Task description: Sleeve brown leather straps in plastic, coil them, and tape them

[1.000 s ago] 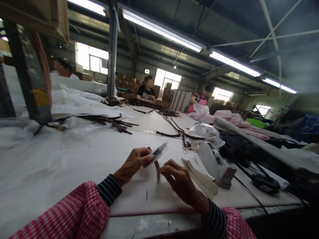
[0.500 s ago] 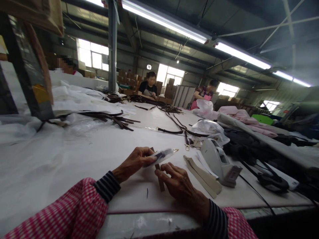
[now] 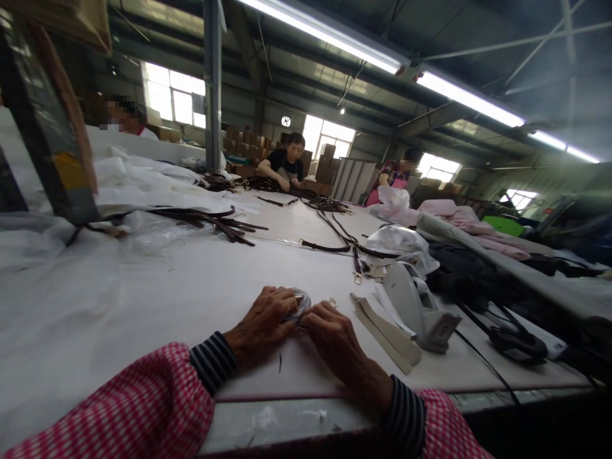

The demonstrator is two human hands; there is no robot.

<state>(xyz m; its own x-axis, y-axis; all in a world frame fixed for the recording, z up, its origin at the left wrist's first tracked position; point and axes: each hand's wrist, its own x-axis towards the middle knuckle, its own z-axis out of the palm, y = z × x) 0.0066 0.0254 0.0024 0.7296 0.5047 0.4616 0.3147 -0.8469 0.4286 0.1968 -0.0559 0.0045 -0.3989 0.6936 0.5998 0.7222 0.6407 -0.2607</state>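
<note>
Low over the white tabletop [image 3: 201, 299], my left hand [image 3: 265, 319] is closed on the left side of a small plastic-wrapped bundle [image 3: 302, 298]. My right hand [image 3: 337, 338] pinches the same bundle from the right, its fingertips almost meeting the left ones. A gold metal ring [image 3: 333, 303] shows just behind the right knuckles. Most of the bundle is hidden by my fingers. Below the hands a short dark pen mark [image 3: 280, 363] lies on the table. Beige strips [image 3: 387, 335] rest to the right of my right hand.
A grey-white tape dispenser [image 3: 421, 312] stands right of the strips. Dark brown straps [image 3: 329, 246] and a strap pile [image 3: 220, 224] lie farther back, near clear plastic bags [image 3: 401, 245]. Black material [image 3: 463, 280] fills the right. A co-worker [image 3: 289, 162] handles straps across the table.
The bundle has come down and back between both hands, and my right hand has taken hold of it. The brown strip that lay under my fingers is now out of sight.
</note>
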